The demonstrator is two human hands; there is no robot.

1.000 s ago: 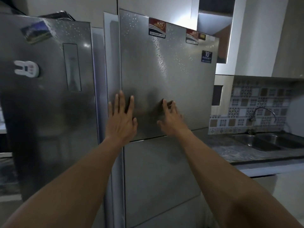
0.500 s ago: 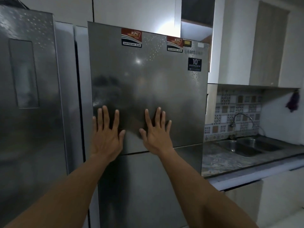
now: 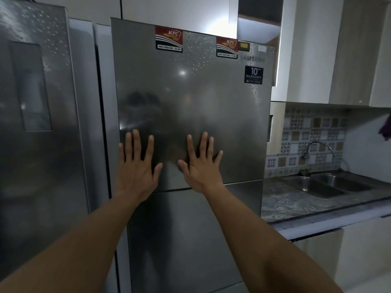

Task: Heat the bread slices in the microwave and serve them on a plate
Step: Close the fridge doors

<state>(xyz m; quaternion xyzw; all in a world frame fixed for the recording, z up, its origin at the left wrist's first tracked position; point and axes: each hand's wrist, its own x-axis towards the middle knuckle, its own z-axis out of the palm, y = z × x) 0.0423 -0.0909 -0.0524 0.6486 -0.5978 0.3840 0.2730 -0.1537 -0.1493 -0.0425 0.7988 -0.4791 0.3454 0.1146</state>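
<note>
A steel refrigerator stands straight ahead, and its upper door (image 3: 194, 98) is shut flush with the lower door (image 3: 190, 240). My left hand (image 3: 137, 168) lies flat on the upper door near its lower left corner, fingers spread. My right hand (image 3: 201, 166) presses flat beside it, palm on the metal just above the seam between the doors. Neither hand holds anything. No bread, plate or microwave shows in the head view.
A second steel refrigerator (image 3: 42, 123) stands close on the left. To the right a marbled counter (image 3: 296, 201) holds a double sink (image 3: 330, 185) with a tap (image 3: 319, 149), under a tiled backsplash and wall cabinets (image 3: 359, 49).
The upper refrigerator door, ajar a second ago, has swung shut under both hands. My right hand went from fingertips to flat palm, and the view turned right.
</note>
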